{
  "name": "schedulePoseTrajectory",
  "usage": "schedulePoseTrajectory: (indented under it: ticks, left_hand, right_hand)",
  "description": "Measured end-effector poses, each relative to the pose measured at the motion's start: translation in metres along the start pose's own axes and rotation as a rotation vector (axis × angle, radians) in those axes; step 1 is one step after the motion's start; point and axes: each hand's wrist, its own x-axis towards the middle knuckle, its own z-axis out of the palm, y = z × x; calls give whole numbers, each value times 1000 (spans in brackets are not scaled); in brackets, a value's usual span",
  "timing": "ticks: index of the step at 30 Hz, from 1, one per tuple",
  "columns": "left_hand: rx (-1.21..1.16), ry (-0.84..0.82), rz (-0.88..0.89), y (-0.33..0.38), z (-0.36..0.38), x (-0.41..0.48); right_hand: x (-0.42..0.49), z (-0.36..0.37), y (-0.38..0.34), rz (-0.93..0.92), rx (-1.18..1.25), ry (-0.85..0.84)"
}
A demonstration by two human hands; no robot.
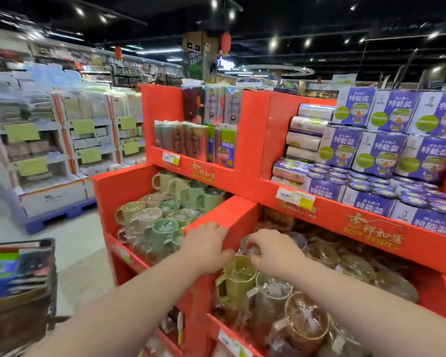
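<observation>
At the red display stand (252,119) in a shop aisle, we lean over its lower level. The stand's upper shelf on the right carries stacked purple packs (381,150) with white rolls beside them. Below it, a red divider (229,210) splits the lower level into two bins.

The left bin (119,191) holds green and pale mugs (165,228), packed rim to rim in clear wrap. The right bin (435,292) holds amber and brown glass mugs (307,318), also wrapped and crowded together.

At the lower left, a basket (23,244) holds blurred packets that we cannot tell apart.

At the near left corner of the right bin, just beside the divider, stands a yellow-green mug (238,274). It is upright and see-through, with a handle on its left side. Behind it, and touching it, sits the clear mug (246,246), glassy and shiny with wrap, mostly hidden.

Our hands are close together but apart. The left hand (206,248) holds the divider, its fingers curled over the top edge. The right hand (273,253) reaches down into the right bin and pinches the clear mug at its rim.
</observation>
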Motion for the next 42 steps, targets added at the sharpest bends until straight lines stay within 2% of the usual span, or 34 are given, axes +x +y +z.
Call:
schedulePoseTrajectory:
  ticks: [6,11,17,23,33,38,42]
  left_hand:
    - [-6,18,-128,-93,-16,-102]
    - [-19,17,-278,-169,-21,-192]
    - [34,-126,-499,-236,4,-299]
    - [2,-258,-674,-283,29,-370]
    - [-31,-372,-869,-381,52,-399]
    - [-29,-401,-932,-435,51,-383]
    - [-11,-347,-980,-480,43,-363]
  right_hand:
    - [-24,59,-109,-56,44,-188]
    - [-38,93,-206,-133,85,-263]
    - [-32,115,-323,-277,97,-316]
    - [7,99,-419,-442,143,-302]
    - [113,80,-551,-635,185,-189]
    - [167,109,-585,-704,180,-281]
    - [199,144,-605,-742,148,-344]
